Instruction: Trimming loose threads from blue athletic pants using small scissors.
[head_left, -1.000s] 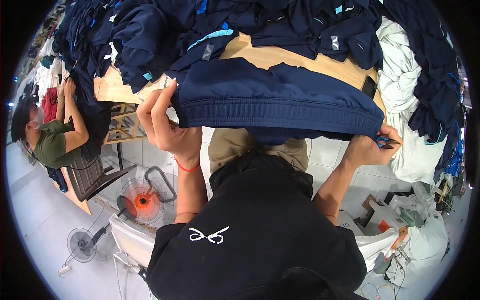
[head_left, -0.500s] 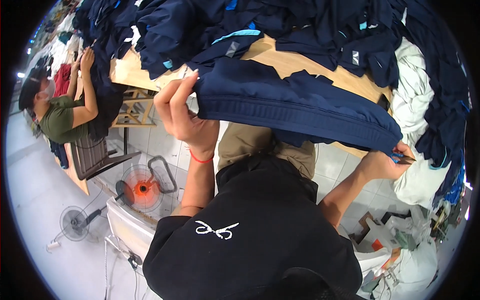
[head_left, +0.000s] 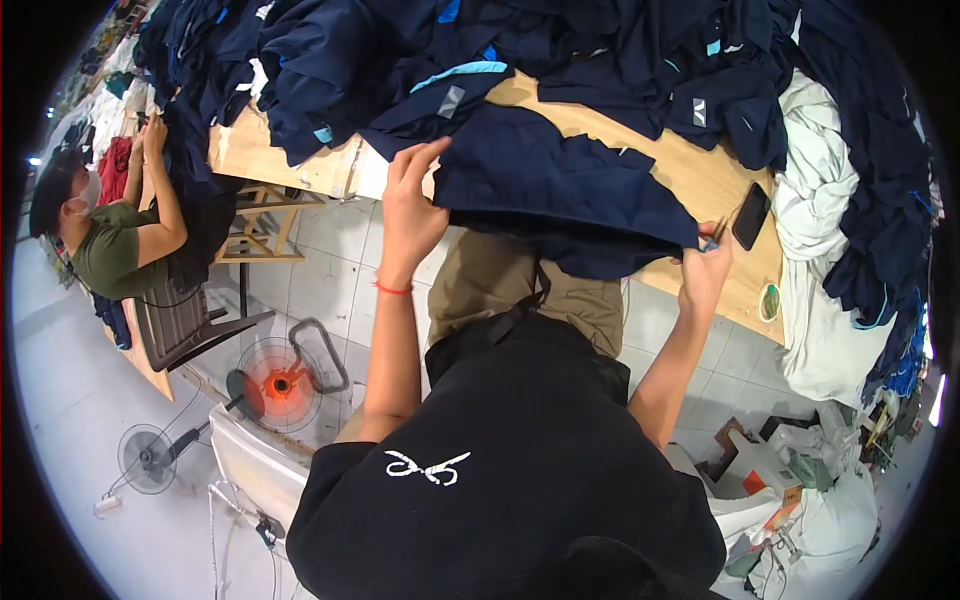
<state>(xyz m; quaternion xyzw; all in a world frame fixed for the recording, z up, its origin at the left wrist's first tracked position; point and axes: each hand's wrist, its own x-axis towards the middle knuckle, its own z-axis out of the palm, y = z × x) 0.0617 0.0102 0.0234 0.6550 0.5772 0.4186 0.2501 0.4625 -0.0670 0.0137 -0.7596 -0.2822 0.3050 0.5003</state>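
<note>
Stretched between my two hands is a navy garment [head_left: 560, 185] with a wide gathered waistband, its near edge now turned under in shadow. My left hand [head_left: 412, 225] grips the left end, thumb below and fingers raised along the cloth. At the other end, my right hand [head_left: 704, 268] pinches the edge of the garment. It also holds small snips [head_left: 714, 238] with a bit of blue on them, the blades pointing up and away. The garment hangs over the near edge of the wooden table [head_left: 740, 285], above my lap.
Heaped navy garments [head_left: 330, 60] cover the table's far side. A black phone [head_left: 750, 216] lies right of my right hand, beside white cloth [head_left: 815, 170]. At left, a masked person [head_left: 130, 240] handles cloth near a brown chair [head_left: 175, 320]. An orange-centred fan [head_left: 280, 385] stands on the floor.
Both hands have moved closer together, the right one leftward and up, the left one slightly right. The waistband has slackened and tipped out of sight. The phone has come into full view.
</note>
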